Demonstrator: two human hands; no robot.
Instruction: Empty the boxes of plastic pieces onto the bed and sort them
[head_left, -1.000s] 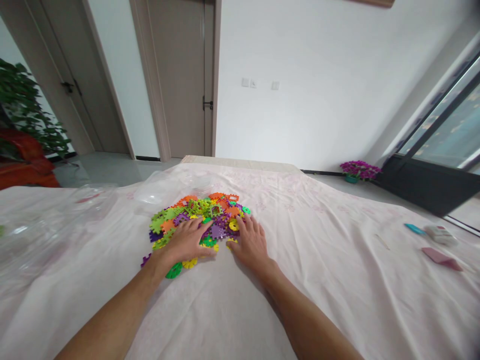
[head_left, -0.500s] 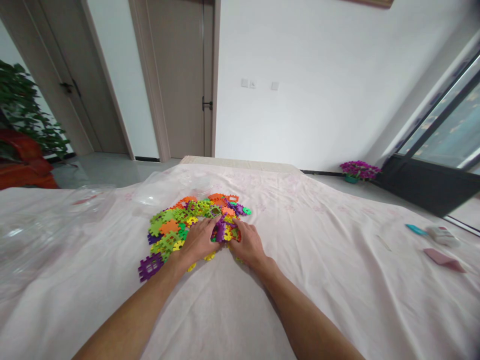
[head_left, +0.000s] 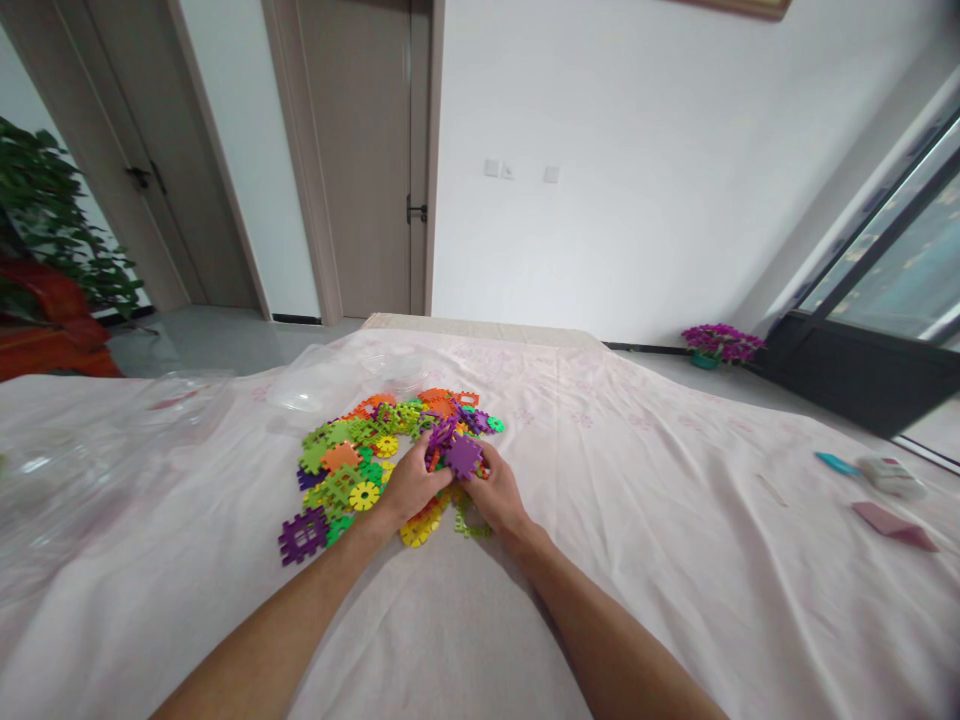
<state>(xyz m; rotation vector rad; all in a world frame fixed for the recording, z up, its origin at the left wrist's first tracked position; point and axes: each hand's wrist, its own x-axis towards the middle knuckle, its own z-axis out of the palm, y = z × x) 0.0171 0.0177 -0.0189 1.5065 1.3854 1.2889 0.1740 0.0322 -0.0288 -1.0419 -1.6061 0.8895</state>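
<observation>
Colourful plastic pieces, green, orange, yellow and purple, form a curved pile on the pink-white cloth (head_left: pixel 622 520). Above the pile's right part, my left hand (head_left: pixel 411 488) and my right hand (head_left: pixel 498 492) are close together, fingers closed around a cluster of purple pieces. A solid purple square piece (head_left: pixel 463 456) faces up between the two thumbs. Yellow flower-shaped pieces (head_left: pixel 364 495) lie left of my left hand. A purple window-like piece (head_left: pixel 303 536) rests at the pile's near left end. The fingertips behind the cluster are hidden.
Clear plastic packaging (head_left: pixel 67 480) spreads over the left of the cloth, with more (head_left: pixel 307 380) behind the pile. At the right lie a blue item (head_left: pixel 837 463), a white pack (head_left: pixel 891 476) and a pink cloth piece (head_left: pixel 894 526).
Both hands have lifted slightly with the purple pieces, and the solid purple square now shows between them. More yellow and green pieces are uncovered below the hands.
</observation>
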